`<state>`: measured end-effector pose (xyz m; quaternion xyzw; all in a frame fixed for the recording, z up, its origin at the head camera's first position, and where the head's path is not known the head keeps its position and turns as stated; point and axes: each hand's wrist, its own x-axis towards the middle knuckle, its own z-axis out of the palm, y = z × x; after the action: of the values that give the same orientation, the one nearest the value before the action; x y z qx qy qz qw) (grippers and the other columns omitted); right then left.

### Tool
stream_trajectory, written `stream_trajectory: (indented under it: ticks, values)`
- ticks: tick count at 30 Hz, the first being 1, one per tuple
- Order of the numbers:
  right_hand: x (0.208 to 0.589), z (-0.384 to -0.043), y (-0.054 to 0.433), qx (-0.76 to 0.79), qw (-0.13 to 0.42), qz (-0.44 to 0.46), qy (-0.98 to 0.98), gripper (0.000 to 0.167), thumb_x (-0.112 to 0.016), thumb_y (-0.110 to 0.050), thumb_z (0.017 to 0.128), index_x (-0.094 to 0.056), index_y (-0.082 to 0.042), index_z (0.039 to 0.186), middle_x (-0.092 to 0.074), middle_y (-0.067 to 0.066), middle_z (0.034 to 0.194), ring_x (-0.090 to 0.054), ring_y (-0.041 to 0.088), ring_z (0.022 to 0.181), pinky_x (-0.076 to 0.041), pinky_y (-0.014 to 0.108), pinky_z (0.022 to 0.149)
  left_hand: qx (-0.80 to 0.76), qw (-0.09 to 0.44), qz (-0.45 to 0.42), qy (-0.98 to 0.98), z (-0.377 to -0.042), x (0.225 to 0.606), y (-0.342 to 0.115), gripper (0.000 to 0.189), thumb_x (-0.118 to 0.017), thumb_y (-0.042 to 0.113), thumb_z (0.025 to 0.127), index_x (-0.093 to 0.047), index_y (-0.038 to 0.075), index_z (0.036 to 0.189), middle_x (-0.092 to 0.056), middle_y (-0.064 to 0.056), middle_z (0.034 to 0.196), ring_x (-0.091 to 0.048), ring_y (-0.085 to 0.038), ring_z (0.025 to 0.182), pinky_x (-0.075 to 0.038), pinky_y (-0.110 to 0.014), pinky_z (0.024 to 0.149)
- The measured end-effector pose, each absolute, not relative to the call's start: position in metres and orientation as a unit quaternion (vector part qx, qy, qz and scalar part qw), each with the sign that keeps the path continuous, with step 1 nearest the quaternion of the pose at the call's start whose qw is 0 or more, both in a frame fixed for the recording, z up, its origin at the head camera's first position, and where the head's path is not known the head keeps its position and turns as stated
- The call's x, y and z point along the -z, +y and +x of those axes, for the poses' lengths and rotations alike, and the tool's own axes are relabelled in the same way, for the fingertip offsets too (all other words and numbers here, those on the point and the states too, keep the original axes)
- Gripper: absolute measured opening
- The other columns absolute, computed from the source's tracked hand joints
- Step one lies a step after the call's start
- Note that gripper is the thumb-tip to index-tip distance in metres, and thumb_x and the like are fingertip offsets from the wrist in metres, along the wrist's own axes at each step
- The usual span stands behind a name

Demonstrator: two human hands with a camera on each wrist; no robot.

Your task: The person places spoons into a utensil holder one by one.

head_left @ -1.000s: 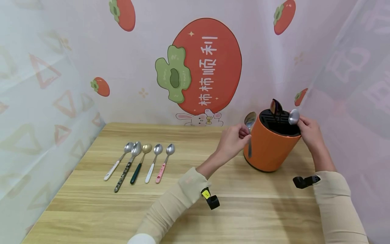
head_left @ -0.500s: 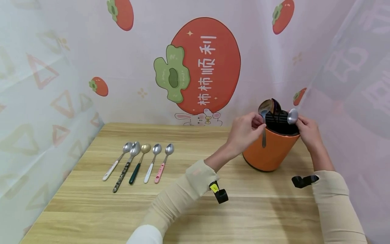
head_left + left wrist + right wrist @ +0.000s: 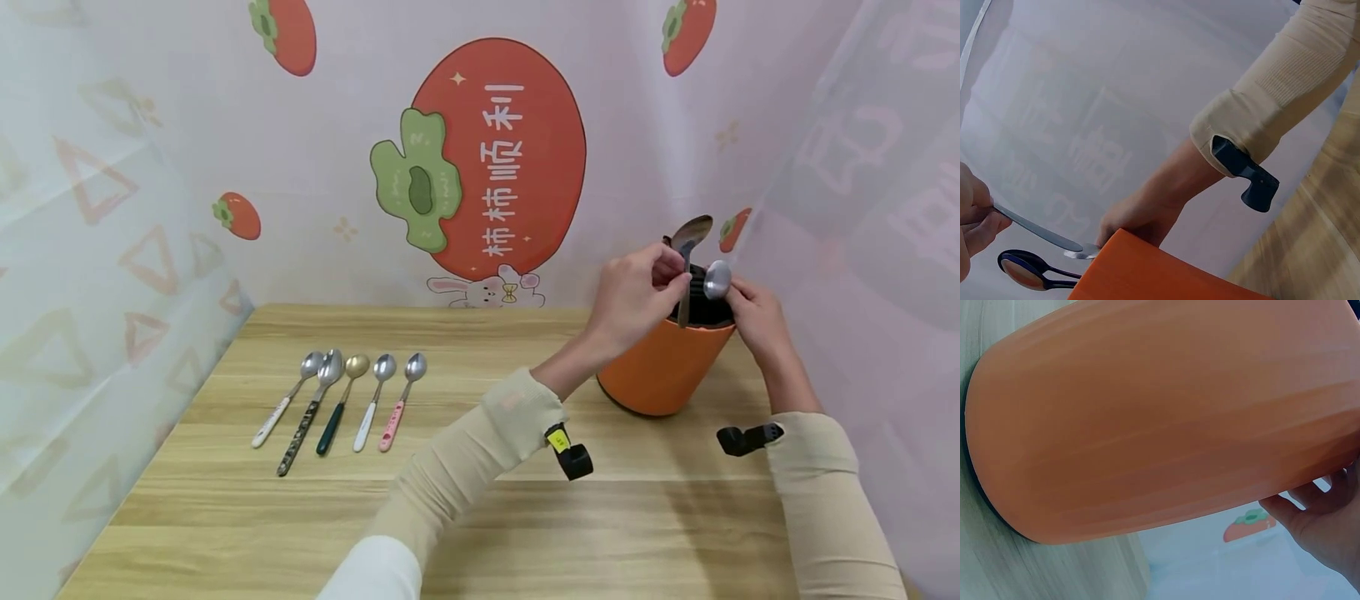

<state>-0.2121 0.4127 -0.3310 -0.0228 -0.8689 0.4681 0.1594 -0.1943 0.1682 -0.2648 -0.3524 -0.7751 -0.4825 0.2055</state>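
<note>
Spoons on the wooden table (image 3: 637, 533): five, side by side, well left of both hands; one pink-handled spoon (image 3: 396, 414), one gold-bowled spoon (image 3: 332, 425), two white-handled, one dark patterned-handled. Orange utensil holder (image 3: 663, 371): one, with at least one dark spoon (image 3: 1022, 270) at its mouth. Left hand (image 3: 637, 287): pinching one metal spoon (image 3: 693, 232), bowl up, by the holder's rim. Right hand (image 3: 759, 315): at the rim beside one silver spoon bowl (image 3: 717, 280); whether it pinches bowl or rim cannot be determined.
</note>
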Motion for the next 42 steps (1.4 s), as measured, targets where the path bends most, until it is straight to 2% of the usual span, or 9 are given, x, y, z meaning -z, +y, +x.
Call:
stream_trajectory:
  ticks: [5, 12, 15, 20, 26, 31, 37, 42]
  values:
    - [0.329, -0.213, 0.409, -0.476, 0.169, -0.011, -0.863, 0.032, -0.047, -0.035, 0.104, -0.068, -0.026, 0.126, -0.055, -0.043, 0.09, -0.046, -0.01, 0.095, -0.034, 0.003, 0.079, 0.473, 0.216, -0.34, -0.784, -0.202, 0.266, 0.179, 0.011, -0.071, 0.015, 0.093, -0.071, 0.006, 0.099, -0.075, -0.002, 0.089, -0.068, -0.002, 0.075, -0.043, -0.001, 0.067]
    - [0.327, -0.216, 0.403, -0.478, 0.164, -0.012, -0.863, 0.029, -0.048, -0.037, 0.104, -0.069, -0.03, 0.123, -0.053, -0.045, 0.09, -0.045, -0.012, 0.098, -0.032, 0.005, 0.084, 0.441, 0.189, -0.291, -0.828, -0.212, 0.275, 0.193, 0.009, -0.073, 0.02, 0.092, -0.074, 0.012, 0.098, -0.076, 0.006, 0.089, -0.066, 0.001, 0.076, -0.044, -0.004, 0.066]
    - [0.327, -0.219, 0.401, -0.484, 0.169, -0.005, -0.859, 0.023, -0.048, -0.031, 0.104, -0.07, -0.036, 0.109, -0.055, -0.044, 0.087, -0.046, -0.012, 0.095, -0.033, 0.004, 0.082, 0.414, 0.176, -0.271, -0.851, -0.215, 0.281, 0.197, 0.008, -0.073, 0.023, 0.091, -0.074, 0.016, 0.096, -0.075, 0.01, 0.088, -0.065, 0.003, 0.076, -0.044, -0.005, 0.065]
    - [0.328, -0.222, 0.397, -0.502, 0.171, 0.004, -0.848, 0.028, -0.047, -0.025, 0.103, -0.067, -0.041, 0.093, -0.055, -0.039, 0.08, -0.046, -0.009, 0.087, -0.035, 0.005, 0.074, 0.369, 0.165, -0.262, -0.876, -0.218, 0.29, 0.203, 0.008, -0.071, 0.026, 0.093, -0.074, 0.02, 0.098, -0.074, 0.014, 0.089, -0.063, 0.004, 0.073, -0.043, -0.006, 0.061]
    - [0.329, -0.224, 0.393, -0.5, 0.167, 0.008, -0.85, 0.027, -0.047, -0.026, 0.104, -0.066, -0.041, 0.092, -0.055, -0.038, 0.08, -0.046, -0.008, 0.088, -0.036, 0.006, 0.074, 0.34, 0.161, -0.26, -0.889, -0.222, 0.295, 0.206, 0.01, -0.068, 0.026, 0.096, -0.076, 0.02, 0.099, -0.075, 0.012, 0.092, -0.064, 0.003, 0.072, -0.045, -0.008, 0.061]
    - [0.33, -0.226, 0.392, -0.51, 0.172, 0.015, -0.843, 0.03, -0.048, -0.024, 0.104, -0.065, -0.045, 0.091, -0.056, -0.041, 0.083, -0.047, -0.011, 0.09, -0.035, 0.003, 0.077, 0.321, 0.166, -0.27, -0.893, -0.225, 0.296, 0.204, 0.011, -0.067, 0.025, 0.096, -0.076, 0.019, 0.095, -0.075, 0.011, 0.091, -0.065, 0.001, 0.075, -0.048, -0.009, 0.067]
    - [0.33, -0.225, 0.392, -0.489, 0.159, 0.003, -0.858, 0.022, -0.046, -0.032, 0.105, -0.067, -0.041, 0.102, -0.055, -0.044, 0.09, -0.046, -0.014, 0.099, -0.034, 0.006, 0.086, 0.373, 0.153, -0.301, -0.864, -0.224, 0.3, 0.191, 0.01, -0.067, 0.022, 0.096, -0.073, 0.015, 0.096, -0.073, 0.009, 0.086, -0.062, 0.005, 0.07, -0.044, -0.004, 0.063]
    - [0.328, -0.222, 0.397, -0.482, 0.151, -0.008, -0.863, 0.022, -0.044, -0.036, 0.105, -0.065, -0.043, 0.104, -0.053, -0.041, 0.098, -0.044, -0.014, 0.107, -0.034, 0.009, 0.093, 0.424, 0.172, -0.331, -0.825, -0.216, 0.305, 0.17, 0.009, -0.068, 0.017, 0.095, -0.073, 0.01, 0.094, -0.074, 0.003, 0.083, -0.061, 0.004, 0.065, -0.042, -0.002, 0.06]
